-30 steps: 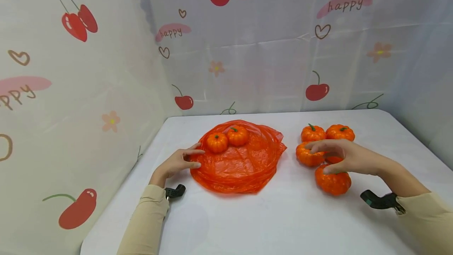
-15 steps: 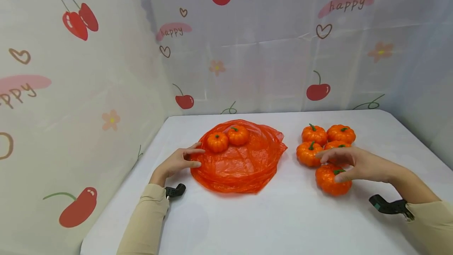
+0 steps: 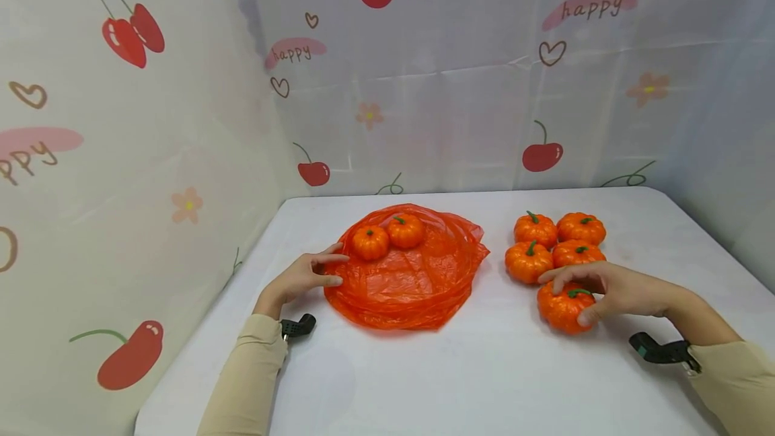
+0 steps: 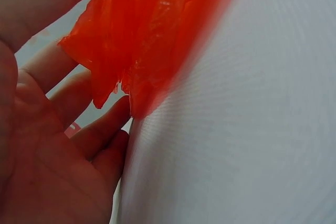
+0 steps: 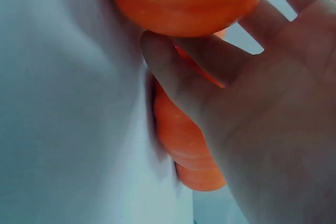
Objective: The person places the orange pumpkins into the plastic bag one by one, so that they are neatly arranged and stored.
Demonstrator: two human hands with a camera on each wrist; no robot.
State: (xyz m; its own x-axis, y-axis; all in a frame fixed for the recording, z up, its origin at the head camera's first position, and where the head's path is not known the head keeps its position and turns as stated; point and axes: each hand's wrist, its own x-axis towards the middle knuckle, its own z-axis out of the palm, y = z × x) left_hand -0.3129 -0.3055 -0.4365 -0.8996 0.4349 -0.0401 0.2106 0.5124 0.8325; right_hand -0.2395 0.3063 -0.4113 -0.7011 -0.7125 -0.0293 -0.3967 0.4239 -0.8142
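Observation:
On the left side of the table, my left hand (image 3: 303,278) touches the edge of a thin red-orange plastic bag (image 3: 399,284) with loosely bent fingers. Seen from the left wrist, the crumpled bag rim (image 4: 142,30) lies against those fingers. Two small orange pumpkins (image 3: 371,243) rest on the bag's far left part. At the right, my right hand (image 3: 632,288) has its thumb and fingers round the nearest pumpkin (image 3: 560,308), which sits on the table. The right wrist view has this pumpkin (image 5: 184,3) between the digits; part of the grip is hidden.
Several more pumpkins with green stems, among them a left front one (image 3: 529,262), stand close behind the gripped one. The white table (image 3: 424,382) meets a printed curtain (image 3: 448,106) at its back. Another curtain runs along the left.
My right hand has drawn back from over the pumpkin cluster and lowered onto the nearest pumpkin, its fingers closing round it. The left hand and the bag have stayed in place.

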